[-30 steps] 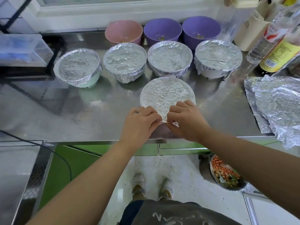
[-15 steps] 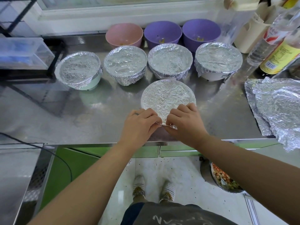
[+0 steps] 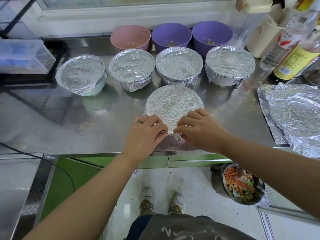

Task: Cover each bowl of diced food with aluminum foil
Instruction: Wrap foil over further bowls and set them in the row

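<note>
1 crinkled, flat silver foil cover (image 3: 174, 104)

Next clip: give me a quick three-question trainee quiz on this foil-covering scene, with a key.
1. Multiple choice: how many bowls on the steel counter are foil-covered? A three; B five; C seven.
2. True or false: the pink bowl at the back has no foil on it.
3. Fill in: the left hand and right hand pinch the foil at the front bowl's ___ edge.
Key: 1 B; 2 true; 3 near.
</note>
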Tool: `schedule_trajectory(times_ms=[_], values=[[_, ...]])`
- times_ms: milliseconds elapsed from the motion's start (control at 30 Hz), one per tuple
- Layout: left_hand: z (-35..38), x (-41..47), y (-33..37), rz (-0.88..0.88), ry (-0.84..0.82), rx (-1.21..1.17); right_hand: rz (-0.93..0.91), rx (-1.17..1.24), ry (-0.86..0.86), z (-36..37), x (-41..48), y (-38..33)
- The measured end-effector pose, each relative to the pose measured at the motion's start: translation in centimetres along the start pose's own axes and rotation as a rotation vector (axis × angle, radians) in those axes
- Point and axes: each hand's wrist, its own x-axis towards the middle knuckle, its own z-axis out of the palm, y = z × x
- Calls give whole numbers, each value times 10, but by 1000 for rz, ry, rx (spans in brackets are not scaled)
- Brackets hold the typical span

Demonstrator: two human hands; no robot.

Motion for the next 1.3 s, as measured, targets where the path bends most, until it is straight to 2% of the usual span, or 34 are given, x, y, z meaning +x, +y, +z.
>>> schedule_trajectory(times_ms=[167, 633, 867, 1033, 1133, 1300], values=[[0, 1, 0, -2, -6, -3, -20, -64, -16, 7, 5, 3], [1, 5, 3, 2, 13, -3, 14, -67, 115, 13, 13, -2], [1, 5, 2, 17, 3, 6, 208, 56, 176, 20, 9, -12], [-1, 7, 4, 19, -7, 9, 257, 89, 154, 21, 10, -13], [-1, 7, 6, 8, -14, 28, 246, 86, 132, 21, 10, -13], [-3, 7, 2, 37, -29, 4, 117, 66, 88, 13, 6, -8]])
